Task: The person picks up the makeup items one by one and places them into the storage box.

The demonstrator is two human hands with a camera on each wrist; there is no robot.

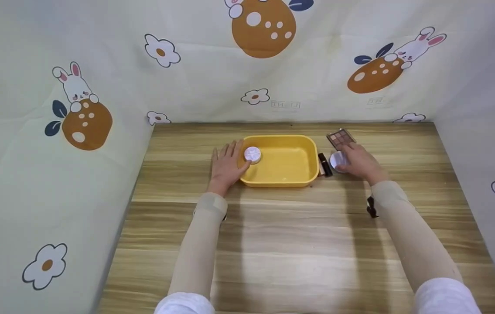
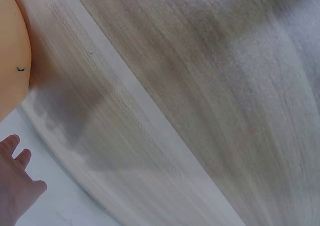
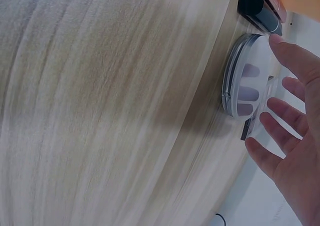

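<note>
A yellow plastic basin (image 1: 280,182) stands on the wooden table, with a small round white case (image 1: 252,155) inside at its left end. My left hand (image 1: 226,168) lies along the basin's left side, fingers spread and thumb reaching over the rim. Over a round silvery compact (image 1: 337,160) hovers my right hand (image 1: 360,162). Its thumb tip is right at the compact's edge, and the spread fingers (image 3: 282,113) reflect in the shiny face of the compact. Just behind that hand lies an eyeshadow palette (image 1: 339,138), partly covered by the fingertips.
Between basin and compact lie a black lipstick tube (image 1: 325,165) and a pinkish tube (image 1: 321,170). Patterned cloth walls (image 1: 212,87) enclose the table (image 1: 291,244) at the back and both sides. Dark straps (image 1: 371,207) show by the right wrist.
</note>
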